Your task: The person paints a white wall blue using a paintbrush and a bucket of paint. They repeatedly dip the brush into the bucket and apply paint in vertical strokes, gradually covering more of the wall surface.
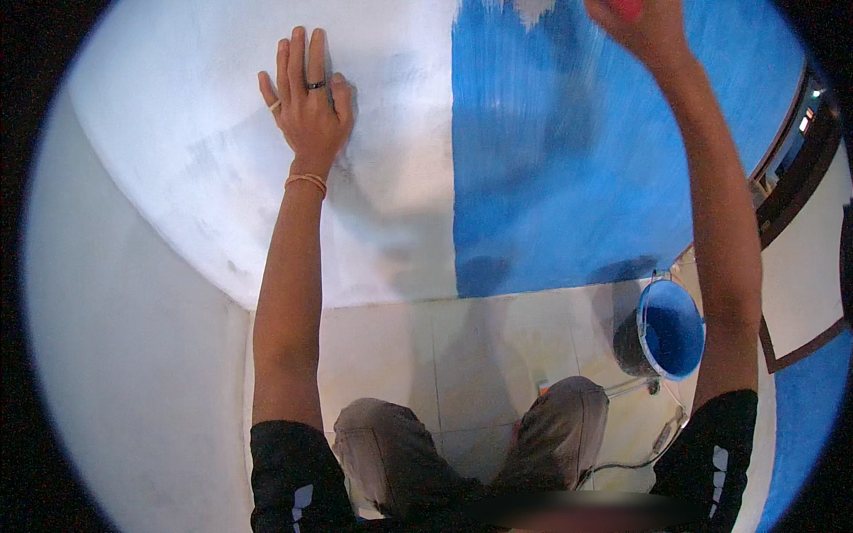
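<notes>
My left hand (310, 100) rests flat against the white part of the wall (400, 100), fingers spread, with rings and a wrist band on it. A straight vertical edge divides this part from the blue painted part (533, 200). High on the blue side, my right hand (643, 30) is closed around a red handle (626, 8). The upper frame edge cuts off both that hand and the tool, so its working end is hidden. Streaky blue strokes end raggedly near a bare pale patch (535, 10) to the left of my right hand.
A bucket (670, 300), blue inside, stands on the tiled floor (380, 353) near the wall's foot, beside my right forearm. A dark cable (620, 464) runs near my right knee. A plain wall (153, 346) meets the corner at left. Brown framing (800, 193) borders the right side.
</notes>
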A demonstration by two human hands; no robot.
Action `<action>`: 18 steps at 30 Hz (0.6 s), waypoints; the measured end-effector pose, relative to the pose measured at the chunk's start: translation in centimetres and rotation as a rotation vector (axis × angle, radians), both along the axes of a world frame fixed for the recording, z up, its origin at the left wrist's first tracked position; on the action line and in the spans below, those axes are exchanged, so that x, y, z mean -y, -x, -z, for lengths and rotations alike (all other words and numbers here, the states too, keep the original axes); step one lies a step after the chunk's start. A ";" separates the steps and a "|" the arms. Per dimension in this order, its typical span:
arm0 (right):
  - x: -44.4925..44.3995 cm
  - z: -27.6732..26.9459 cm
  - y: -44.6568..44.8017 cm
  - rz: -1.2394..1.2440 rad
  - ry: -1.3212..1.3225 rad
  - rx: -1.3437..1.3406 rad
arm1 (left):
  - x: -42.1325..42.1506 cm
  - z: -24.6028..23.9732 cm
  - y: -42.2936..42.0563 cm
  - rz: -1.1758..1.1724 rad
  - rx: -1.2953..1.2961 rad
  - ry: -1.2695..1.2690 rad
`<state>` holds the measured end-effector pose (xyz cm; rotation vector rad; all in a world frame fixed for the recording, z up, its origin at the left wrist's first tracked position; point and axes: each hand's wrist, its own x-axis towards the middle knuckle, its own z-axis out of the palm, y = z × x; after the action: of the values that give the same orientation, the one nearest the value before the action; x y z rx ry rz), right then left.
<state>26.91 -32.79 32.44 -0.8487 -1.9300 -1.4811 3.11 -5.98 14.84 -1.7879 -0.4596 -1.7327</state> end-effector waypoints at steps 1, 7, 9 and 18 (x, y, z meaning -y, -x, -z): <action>0.0 3.2 -0.9 0.133 0.034 0.040 | 0.1 0.0 -0.1 0.029 0.018 0.013; 3.9 19.2 -1.7 0.333 0.417 0.119 | 0.9 0.7 -2.6 0.098 0.036 0.071; 5.0 20.3 -1.1 0.306 0.638 0.026 | 0.4 1.4 -3.4 0.086 0.046 0.072; -2.5 5.9 -1.1 0.184 -0.126 0.101 | 0.2 1.9 -4.6 0.140 0.064 0.052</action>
<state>28.06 -30.24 26.53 -0.9304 -1.8474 -1.7643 7.71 -6.22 12.98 -1.8443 -0.4178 -1.8942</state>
